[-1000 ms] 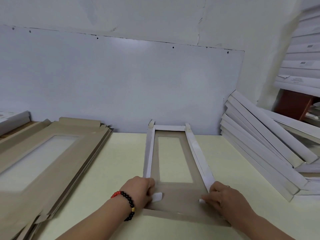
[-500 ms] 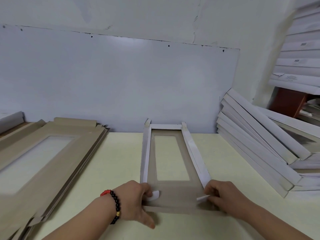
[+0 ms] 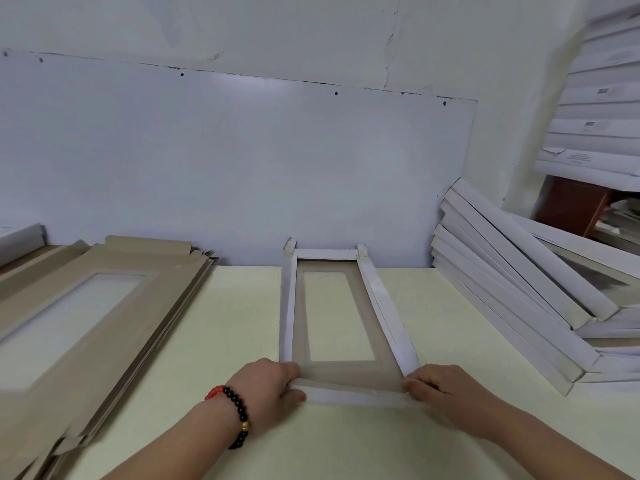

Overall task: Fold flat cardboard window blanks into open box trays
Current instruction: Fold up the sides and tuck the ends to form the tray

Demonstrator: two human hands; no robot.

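Observation:
A long cardboard window tray [image 3: 347,371] lies lengthwise on the pale table [image 3: 225,313], brown inside with a clear window. Its two long sides and far end stand raised, white outside. The near end flap [image 3: 356,396] is lifted, showing its white face. My left hand [image 3: 273,386], with a beaded bracelet on the wrist, pinches the near left corner of the tray. My right hand [image 3: 440,389] grips the near right corner. Both hands hold the near flap up against the side walls.
A stack of flat brown window blanks [image 3: 79,327] lies on the left of the table. Finished white trays [image 3: 512,292] lean in a pile at the right. More white boxes [image 3: 599,123] are stacked high at the far right. A white board [image 3: 225,168] stands against the wall behind.
The near end flap lay flat and brown before; now it is raised. Both hands moved from the small white corner tabs to the tray's near corners.

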